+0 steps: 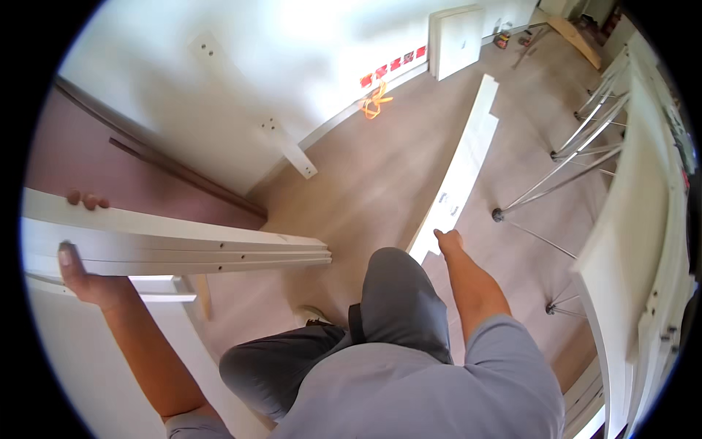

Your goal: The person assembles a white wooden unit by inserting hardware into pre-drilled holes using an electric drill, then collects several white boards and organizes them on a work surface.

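Note:
My left hand (pixel 93 284) is closed round a stack of long white boards (pixel 183 243) at the left, thumb on the near face and fingertips over the far edge. Dark holes dot the boards near their right end. In my right hand (pixel 451 240) is the near end of a white plank (pixel 464 157), gripped at its right edge. This plank slants away from my knee, its far end stepped and two small marks on its face. Whether it rests on the floor or is lifted, I cannot tell.
A white table (pixel 610 219) with thin metal legs fills the right side. White panels (pixel 457 40) lean on the far wall, near an orange strap (pixel 374 101). One drilled white board (pixel 292 150) leans there too. Another white panel (pixel 110 344) lies below my left arm.

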A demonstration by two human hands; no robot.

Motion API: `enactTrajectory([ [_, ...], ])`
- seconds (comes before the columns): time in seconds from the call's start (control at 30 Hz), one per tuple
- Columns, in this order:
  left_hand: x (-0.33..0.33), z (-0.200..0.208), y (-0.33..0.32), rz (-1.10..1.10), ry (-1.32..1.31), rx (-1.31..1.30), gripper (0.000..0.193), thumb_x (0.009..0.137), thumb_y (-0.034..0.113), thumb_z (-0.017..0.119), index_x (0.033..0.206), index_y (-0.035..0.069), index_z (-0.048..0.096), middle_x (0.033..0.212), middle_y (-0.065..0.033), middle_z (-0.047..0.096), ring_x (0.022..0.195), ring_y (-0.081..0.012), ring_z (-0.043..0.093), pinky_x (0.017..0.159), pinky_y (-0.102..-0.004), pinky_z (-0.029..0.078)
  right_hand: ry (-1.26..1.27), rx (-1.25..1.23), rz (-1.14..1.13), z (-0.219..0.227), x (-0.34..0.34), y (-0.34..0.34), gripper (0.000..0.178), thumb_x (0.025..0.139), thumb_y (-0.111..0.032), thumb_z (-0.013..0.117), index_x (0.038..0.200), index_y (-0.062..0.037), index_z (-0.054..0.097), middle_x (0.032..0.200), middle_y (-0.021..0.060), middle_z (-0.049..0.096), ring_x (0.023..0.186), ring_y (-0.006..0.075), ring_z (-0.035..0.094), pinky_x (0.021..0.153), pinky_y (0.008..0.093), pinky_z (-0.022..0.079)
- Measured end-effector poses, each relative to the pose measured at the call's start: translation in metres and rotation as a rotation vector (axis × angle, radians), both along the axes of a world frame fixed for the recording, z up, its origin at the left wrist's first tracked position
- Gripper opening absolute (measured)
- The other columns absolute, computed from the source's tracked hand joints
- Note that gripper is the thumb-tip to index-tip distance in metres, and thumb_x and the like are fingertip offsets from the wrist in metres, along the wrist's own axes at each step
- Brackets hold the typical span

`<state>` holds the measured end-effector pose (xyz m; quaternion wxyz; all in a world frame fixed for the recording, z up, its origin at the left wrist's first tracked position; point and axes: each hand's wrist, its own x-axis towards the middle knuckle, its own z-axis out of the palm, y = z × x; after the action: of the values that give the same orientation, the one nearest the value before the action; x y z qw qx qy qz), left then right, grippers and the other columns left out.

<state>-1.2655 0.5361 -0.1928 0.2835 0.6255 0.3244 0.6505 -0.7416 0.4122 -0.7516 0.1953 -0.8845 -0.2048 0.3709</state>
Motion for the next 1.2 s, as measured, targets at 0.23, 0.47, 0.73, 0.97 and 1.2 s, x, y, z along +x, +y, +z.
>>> enactTrajectory([
  [0.23, -0.037, 0.019, -0.008, -0.201, 0.114, -0.059, 0.074, 0.081, 0.047, 0.056, 0.141, 0.005, 0.044, 0.134, -0.0129, 0.043, 0.124, -0.0283, 0.044, 0.112, -0.0538, 0.034, -0.007, -0.358, -0.03, -0.023, -0.086, 0.032, 0.108, 0.077, -0.052, 0.082, 0.152, 0.0041, 0.029, 0.151, 0.0249, 0.041, 0.133, 0.0388, 0.054, 0.106, 0.0489, 0.051],
  [0.47, -0.041, 0.011, -0.011, -0.188, -0.039, -0.165, 0.074, 0.082, 0.049, 0.057, 0.139, 0.004, 0.043, 0.132, -0.0114, 0.041, 0.127, -0.0271, 0.04, 0.109, -0.0611, 0.035, 0.019, -0.155, -0.09, -0.032, -0.068, 0.011, 0.093, 0.072, -0.027, 0.08, 0.147, 0.0038, 0.036, 0.139, 0.0262, 0.053, 0.124, 0.0437, 0.059, 0.103, 0.0474, 0.053],
  [0.73, -0.018, 0.009, 0.007, -0.171, 0.068, 0.008, 0.074, 0.079, 0.048, 0.061, 0.137, 0.006, 0.042, 0.127, -0.0111, 0.045, 0.118, -0.0254, 0.049, 0.111, -0.0388, 0.036, 0.83, 0.39, -0.712, -0.062, -0.008, -0.078, 0.032, 0.09, -0.014, 0.074, 0.118, -0.0042, 0.06, 0.096, 0.0156, 0.069, 0.074, 0.0314, 0.072, 0.064, 0.0485, 0.06],
  [0.97, -0.011, 0.007, 0.005, -0.142, -0.013, 0.002, 0.075, 0.08, 0.046, 0.059, 0.139, 0.004, 0.04, 0.128, -0.0131, 0.045, 0.118, -0.0262, 0.048, 0.109, -0.0408, 0.037, 0.525, 0.424, -0.667, -0.025, -0.01, -0.087, 0.034, 0.086, -0.013, 0.082, 0.108, 0.0038, 0.062, 0.085, 0.0139, 0.07, 0.066, 0.027, 0.069, 0.057, 0.0411, 0.058],
  [1.2, -0.024, 0.005, 0.014, -0.176, 0.032, 0.003, 0.076, 0.08, 0.044, 0.056, 0.14, 0.002, 0.037, 0.131, -0.014, 0.045, 0.119, -0.0276, 0.047, 0.109, -0.0423, 0.036, 0.513, 0.634, -0.59, 0.012, -0.012, -0.071, 0.033, 0.088, -0.011, 0.079, 0.11, 0.0061, 0.063, 0.088, 0.0138, 0.071, 0.068, 0.0247, 0.07, 0.061, 0.038, 0.059],
])
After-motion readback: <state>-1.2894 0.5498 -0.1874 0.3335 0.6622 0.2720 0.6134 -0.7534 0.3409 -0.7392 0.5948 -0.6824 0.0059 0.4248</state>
